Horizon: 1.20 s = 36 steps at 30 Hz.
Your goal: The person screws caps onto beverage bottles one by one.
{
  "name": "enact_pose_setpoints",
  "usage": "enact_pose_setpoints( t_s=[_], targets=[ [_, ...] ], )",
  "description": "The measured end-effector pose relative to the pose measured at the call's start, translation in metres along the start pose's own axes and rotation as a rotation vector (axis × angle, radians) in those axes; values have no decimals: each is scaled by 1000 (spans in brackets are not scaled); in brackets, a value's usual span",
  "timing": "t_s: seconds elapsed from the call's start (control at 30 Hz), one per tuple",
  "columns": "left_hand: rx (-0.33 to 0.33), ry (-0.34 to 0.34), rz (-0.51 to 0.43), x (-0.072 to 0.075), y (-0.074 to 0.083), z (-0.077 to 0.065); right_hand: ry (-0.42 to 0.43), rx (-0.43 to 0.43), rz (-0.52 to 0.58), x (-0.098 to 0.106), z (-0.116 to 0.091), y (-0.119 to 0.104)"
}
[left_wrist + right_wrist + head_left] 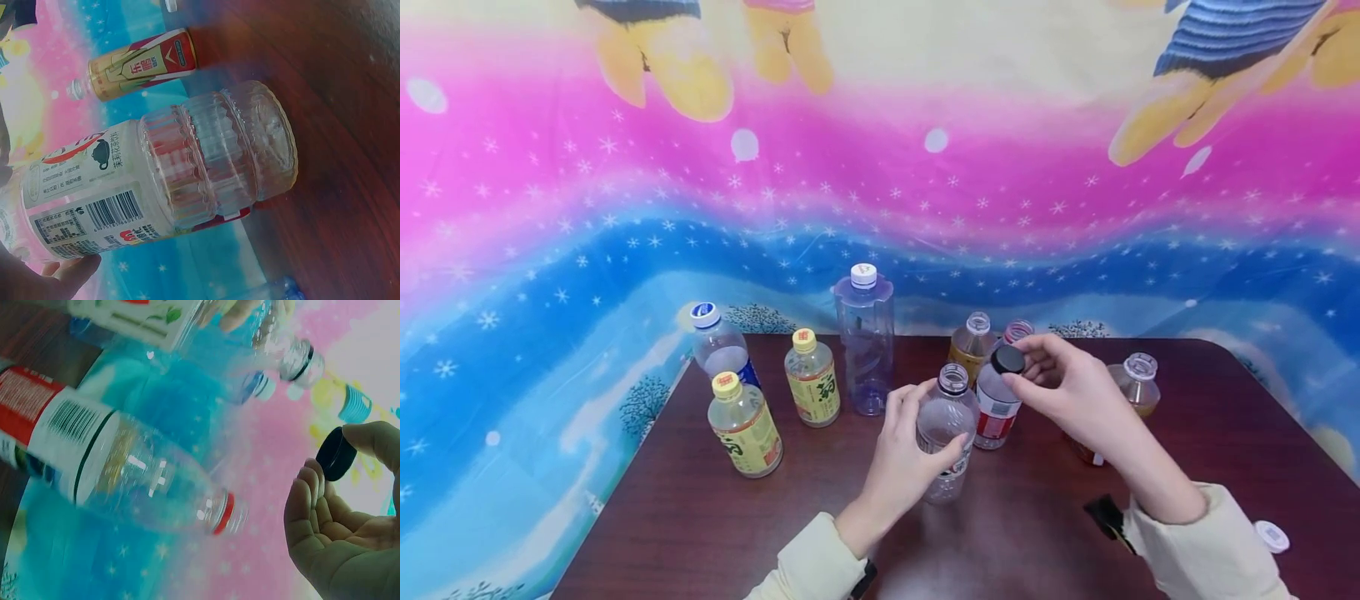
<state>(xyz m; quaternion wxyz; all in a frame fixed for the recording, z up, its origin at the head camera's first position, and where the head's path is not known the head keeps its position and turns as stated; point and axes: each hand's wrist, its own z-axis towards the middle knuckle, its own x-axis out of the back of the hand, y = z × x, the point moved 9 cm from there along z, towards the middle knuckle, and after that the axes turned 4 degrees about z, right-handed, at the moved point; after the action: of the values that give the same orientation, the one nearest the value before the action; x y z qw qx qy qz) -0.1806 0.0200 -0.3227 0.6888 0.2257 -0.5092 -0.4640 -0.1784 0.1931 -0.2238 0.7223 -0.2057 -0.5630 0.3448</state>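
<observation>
My left hand point(904, 454) grips a clear plastic bottle point(946, 421) round its upper body; its neck is uncapped. In the left wrist view the bottle point(194, 162) shows a pale label with a teapot and barcode. Between thumb and fingertips my right hand point(1067, 387) pinches a black bottle cap point(1007, 359), to the right of the open neck. The right wrist view shows the cap point(336, 454) apart from any bottle. Behind the cap stands an uncapped bottle with a red-and-white label point(996, 417) and a red neck ring point(224, 513).
At the left stand two yellow-capped bottles point(747, 433) point(812, 383) and a blue-and-white-capped bottle point(718, 346). A tall clear bottle point(868, 350) is at the back. Uncapped bottles point(972, 346) point(1138, 387) stand behind and right. A white cap point(1272, 537) lies at the right.
</observation>
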Motion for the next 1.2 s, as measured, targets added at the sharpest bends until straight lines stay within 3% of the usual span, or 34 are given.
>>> enact_pose_setpoints(
  t_s=[0.3,0.67,1.2],
  targets=[
    [-97,31,40,-2,10,-4,-94,26,44,-26,2,-16],
    [-94,33,54,-2,8,-4,-123,42,42,-36,5,-21],
    [-128,43,52,-2,11,-6,-162,54,-14,-36,7,-26]
  ],
)
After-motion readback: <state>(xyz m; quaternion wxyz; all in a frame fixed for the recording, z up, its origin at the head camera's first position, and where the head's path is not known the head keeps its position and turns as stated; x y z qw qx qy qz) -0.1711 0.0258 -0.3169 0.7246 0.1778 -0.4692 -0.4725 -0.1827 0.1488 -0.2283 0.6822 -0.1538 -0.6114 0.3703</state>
